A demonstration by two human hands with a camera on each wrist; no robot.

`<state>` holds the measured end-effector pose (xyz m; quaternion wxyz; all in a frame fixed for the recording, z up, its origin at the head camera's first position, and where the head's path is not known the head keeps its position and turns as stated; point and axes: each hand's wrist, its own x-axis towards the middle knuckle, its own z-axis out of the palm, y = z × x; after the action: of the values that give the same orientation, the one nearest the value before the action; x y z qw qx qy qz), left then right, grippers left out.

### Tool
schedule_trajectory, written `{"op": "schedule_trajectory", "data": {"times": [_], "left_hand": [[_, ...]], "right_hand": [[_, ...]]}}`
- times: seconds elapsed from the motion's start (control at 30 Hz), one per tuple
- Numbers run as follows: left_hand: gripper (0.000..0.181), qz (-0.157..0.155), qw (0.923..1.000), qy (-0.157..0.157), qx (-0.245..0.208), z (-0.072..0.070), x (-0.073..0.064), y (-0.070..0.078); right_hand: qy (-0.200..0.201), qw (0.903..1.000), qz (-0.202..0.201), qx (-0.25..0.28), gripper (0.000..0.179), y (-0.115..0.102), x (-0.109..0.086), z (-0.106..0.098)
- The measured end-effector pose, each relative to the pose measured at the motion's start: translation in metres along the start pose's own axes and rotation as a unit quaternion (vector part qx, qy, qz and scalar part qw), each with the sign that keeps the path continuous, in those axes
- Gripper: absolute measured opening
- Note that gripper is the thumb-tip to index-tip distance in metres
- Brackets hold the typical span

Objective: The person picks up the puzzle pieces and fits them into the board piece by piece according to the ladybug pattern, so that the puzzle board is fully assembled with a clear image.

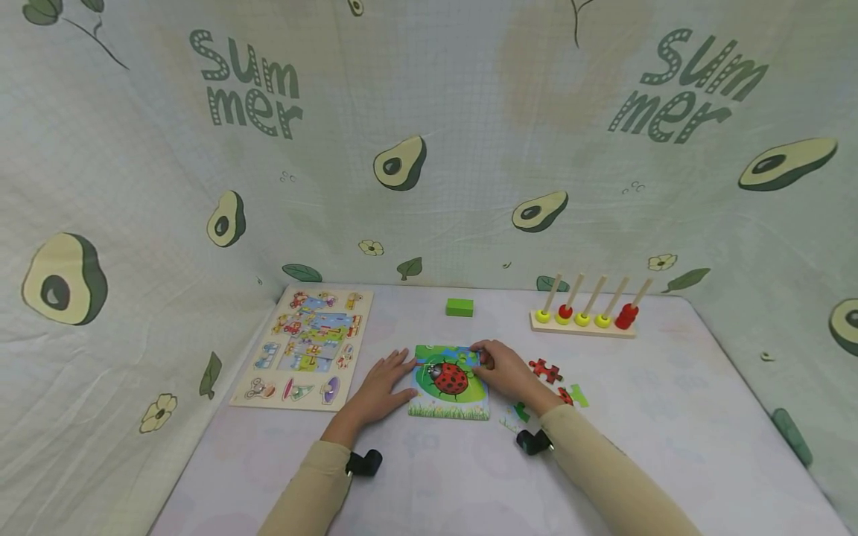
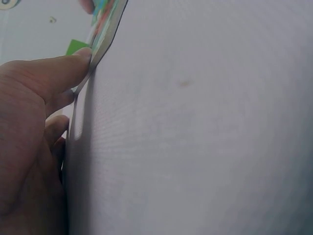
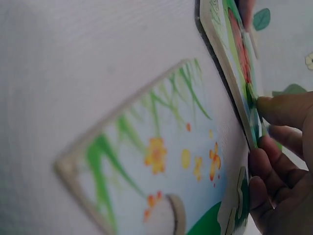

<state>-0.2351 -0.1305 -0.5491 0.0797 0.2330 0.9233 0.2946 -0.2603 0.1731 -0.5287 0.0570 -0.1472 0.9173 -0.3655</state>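
On a white table (image 1: pixel 436 476) before printed cloth (image 1: pixel 469 97), left hand (image 1: pixel 379 385) loosely touches, right hand (image 1: pixel 511 374) pinches ladybird puzzle (image 1: pixel 447 381).

The left sleeve (image 1: pixel 310 487) and right sleeve (image 1: pixel 613 473) are plain beige, each ending at the wrist. A stubby black camera (image 1: pixel 366 463) juts from the left cuff, a matching black camera (image 1: pixel 532 442) from the right. The left hand (image 1: pixel 378 387) and right hand (image 1: pixel 512 371) are bare.

A wooden picture board (image 1: pixel 312 377) lies at left. Toward the back sit 1 green block (image 1: pixel 459 307) and, farther right, a rack (image 1: pixel 583 330) of 5 pegs holding yellow and red beads (image 1: pixel 626 317). Behind hangs avocado-printed cloth (image 1: pixel 469 246).
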Motion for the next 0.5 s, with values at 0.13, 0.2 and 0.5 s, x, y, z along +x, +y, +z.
{"op": "schedule_trajectory", "data": {"times": [0.13,0.2,0.5], "left_hand": [[0.064,-0.004,1.0000,-0.002,0.003,0.0002,0.0004,0.0001],[0.064,-0.005,1.0000,-0.002,0.003,0.0000,0.0003,0.0004],[0.065,-0.006,1.0000,-0.003,0.000,-0.0005,0.0002,0.0013]], "right_hand": [[-0.003,0.9998,-0.004,-0.019,0.041,-0.0015,-0.0010,0.0003],[-0.007,0.9995,-0.006,-0.031,0.042,-0.0014,-0.0014,0.0008],[-0.016,0.9980,-0.007,-0.061,0.045,-0.0026,-0.0026,0.0020]]}}
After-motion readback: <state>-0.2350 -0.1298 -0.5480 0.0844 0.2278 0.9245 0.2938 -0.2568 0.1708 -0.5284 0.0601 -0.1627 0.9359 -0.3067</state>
